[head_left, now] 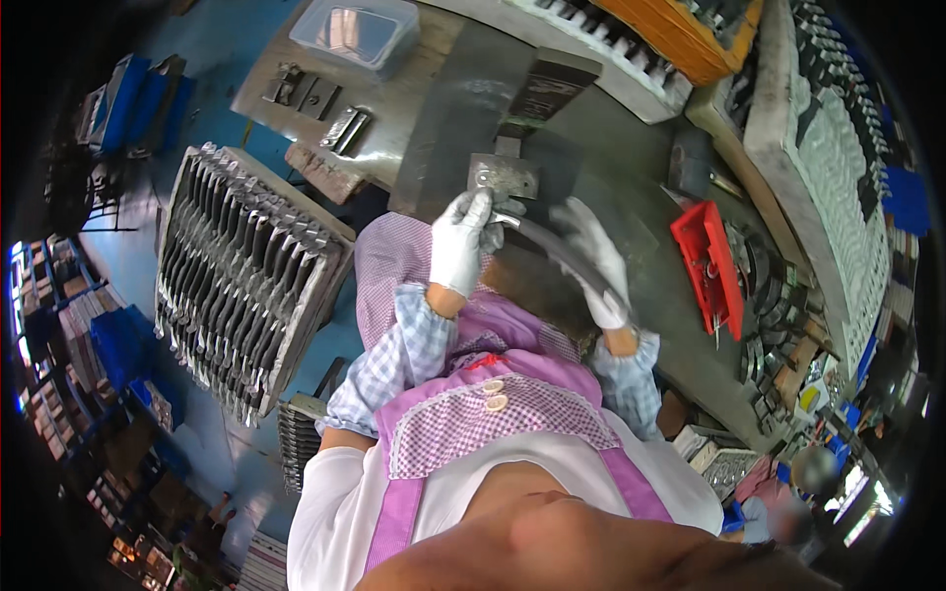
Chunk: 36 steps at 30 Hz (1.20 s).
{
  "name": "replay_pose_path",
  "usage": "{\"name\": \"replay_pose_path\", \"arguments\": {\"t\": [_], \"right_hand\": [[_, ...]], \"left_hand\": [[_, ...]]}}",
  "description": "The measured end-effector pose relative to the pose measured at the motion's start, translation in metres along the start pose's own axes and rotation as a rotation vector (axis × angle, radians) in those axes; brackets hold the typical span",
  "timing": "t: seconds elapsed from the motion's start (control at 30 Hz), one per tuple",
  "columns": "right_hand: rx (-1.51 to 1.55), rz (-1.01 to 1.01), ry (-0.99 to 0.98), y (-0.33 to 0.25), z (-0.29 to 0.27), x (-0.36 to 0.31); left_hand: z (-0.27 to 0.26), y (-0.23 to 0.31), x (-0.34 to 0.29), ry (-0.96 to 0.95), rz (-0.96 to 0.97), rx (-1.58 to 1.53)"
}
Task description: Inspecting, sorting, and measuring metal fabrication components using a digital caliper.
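Note:
My left hand point(460, 241), in a white glove, is closed on the shiny metal end of a dark, curved, handle-shaped piece point(560, 248). The piece slants down to the right, its far end smeared by motion. Next to it is my right hand point(598, 264), also gloved; its fingers are blurred, and whether they touch the piece I cannot tell. Just beyond my left hand sits a small metal block point(505, 175) on the bench, with a dark upright bar point(554, 87) behind it.
Rows of similar dark pieces with metal ends fill a rack point(241, 276) at the left. On the bench stand a clear plastic box point(355, 34), small metal fixtures point(345, 130), a hammer point(692, 163) and a red tray point(708, 268). White foam trays point(823, 167) line the right side.

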State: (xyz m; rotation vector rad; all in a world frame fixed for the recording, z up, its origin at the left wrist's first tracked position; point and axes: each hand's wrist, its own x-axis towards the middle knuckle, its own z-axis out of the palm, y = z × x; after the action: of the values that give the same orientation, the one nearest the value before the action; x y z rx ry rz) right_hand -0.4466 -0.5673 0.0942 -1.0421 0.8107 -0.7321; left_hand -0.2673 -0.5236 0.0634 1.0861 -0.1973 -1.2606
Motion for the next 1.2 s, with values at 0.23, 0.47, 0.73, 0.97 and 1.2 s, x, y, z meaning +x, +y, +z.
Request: {"name": "replay_pose_path", "arguments": {"t": [0.23,0.47,0.73,0.97,1.2], "right_hand": [[-0.856,-0.264,0.311,0.024,0.042,0.100],[-0.912,-0.233,0.234,0.030,0.042,0.108],[-0.648,-0.316,0.229,0.055,-0.013,0.090],[-0.613,-0.412,0.237,0.084,-0.018,0.085],[-0.666,-0.302,0.220,0.069,-0.016,0.089]], "left_hand": [[-0.042,-0.026,0.005,0.163,-0.032,0.243],[-0.050,0.004,0.035,0.264,0.130,0.403],[-0.039,-0.017,0.066,0.177,0.363,0.930],[-0.041,-0.018,0.063,0.202,0.268,0.906],[-0.044,-0.022,0.063,0.168,0.315,0.908]]}}
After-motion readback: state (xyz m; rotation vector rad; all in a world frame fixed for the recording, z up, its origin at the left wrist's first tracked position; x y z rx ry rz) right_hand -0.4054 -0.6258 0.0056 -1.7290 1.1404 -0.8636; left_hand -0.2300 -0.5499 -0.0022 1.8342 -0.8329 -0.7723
